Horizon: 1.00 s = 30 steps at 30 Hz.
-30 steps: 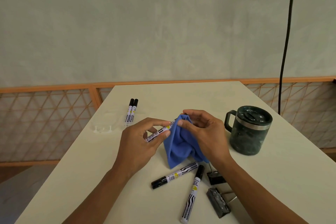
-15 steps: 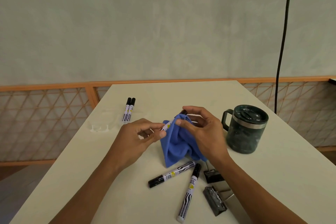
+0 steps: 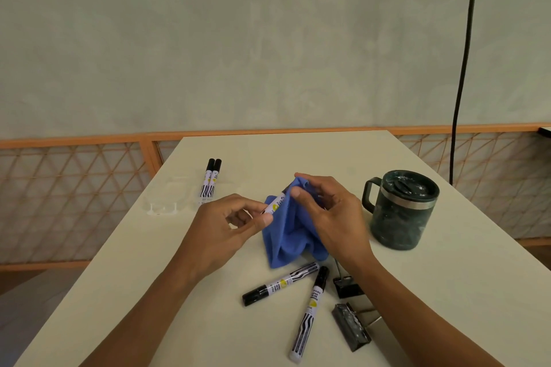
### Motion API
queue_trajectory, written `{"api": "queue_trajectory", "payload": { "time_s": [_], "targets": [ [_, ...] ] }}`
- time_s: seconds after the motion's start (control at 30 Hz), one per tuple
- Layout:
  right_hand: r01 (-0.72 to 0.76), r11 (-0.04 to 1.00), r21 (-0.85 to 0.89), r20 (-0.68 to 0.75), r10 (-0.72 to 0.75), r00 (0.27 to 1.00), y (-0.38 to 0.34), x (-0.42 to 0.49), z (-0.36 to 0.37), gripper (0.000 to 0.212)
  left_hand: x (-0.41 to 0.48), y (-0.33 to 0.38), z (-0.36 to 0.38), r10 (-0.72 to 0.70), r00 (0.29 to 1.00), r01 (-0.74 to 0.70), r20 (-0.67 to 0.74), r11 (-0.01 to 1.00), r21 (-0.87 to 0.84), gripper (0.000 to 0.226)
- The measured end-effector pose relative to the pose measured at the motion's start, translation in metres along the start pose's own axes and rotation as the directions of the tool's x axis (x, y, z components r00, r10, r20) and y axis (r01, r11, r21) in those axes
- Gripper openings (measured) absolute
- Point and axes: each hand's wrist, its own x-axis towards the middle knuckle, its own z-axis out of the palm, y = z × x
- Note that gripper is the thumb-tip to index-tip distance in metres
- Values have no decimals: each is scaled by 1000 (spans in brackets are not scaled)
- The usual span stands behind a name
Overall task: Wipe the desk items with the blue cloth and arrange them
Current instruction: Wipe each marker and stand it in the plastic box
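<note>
My left hand pinches the near end of a white-and-black marker above the desk's middle. The marker's far end is wrapped in the blue cloth, which my right hand grips around it with thumb and fingers. The cloth hangs down to the desk. Two markers lie side by side at the back left. Two more markers lie loose near the front, and two black binder clips lie beside them.
A dark green lidded mug stands at the right, handle toward my right hand. A clear plastic holder sits at the back left edge. A black cable hangs down the wall behind. An orange lattice railing borders the desk.
The cloth has slid further along the marker toward my left hand, so less of the barrel shows. Both hands stay at the desk's middle.
</note>
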Motion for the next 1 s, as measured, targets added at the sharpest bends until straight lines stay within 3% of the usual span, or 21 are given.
{"api": "queue_trajectory", "payload": {
  "time_s": [0.07,0.23,0.4,0.53,0.73,1.0],
  "targets": [
    [-31,998,49,-29,33,999,-2,0,0,31,-1,1,0,26,1000,-26,8,999,30,16],
    [-67,994,84,-62,72,995,0,4,-4,9,-3,5,1,74,997,-73,-20,995,66,22],
    [-129,975,182,15,128,992,-5,1,-1,18,-2,2,1,18,999,-18,-31,1000,21,25],
    [-66,992,110,13,65,998,-7,-2,3,32,-3,-1,2,23,1000,-23,-12,999,23,25],
    [-52,992,113,-60,59,996,-5,3,-1,13,-2,-2,2,59,998,-59,22,998,30,22],
    [-84,986,146,21,81,996,-3,3,1,20,1,-6,2,-26,1000,26,-3,1000,5,19]
  ]
}}
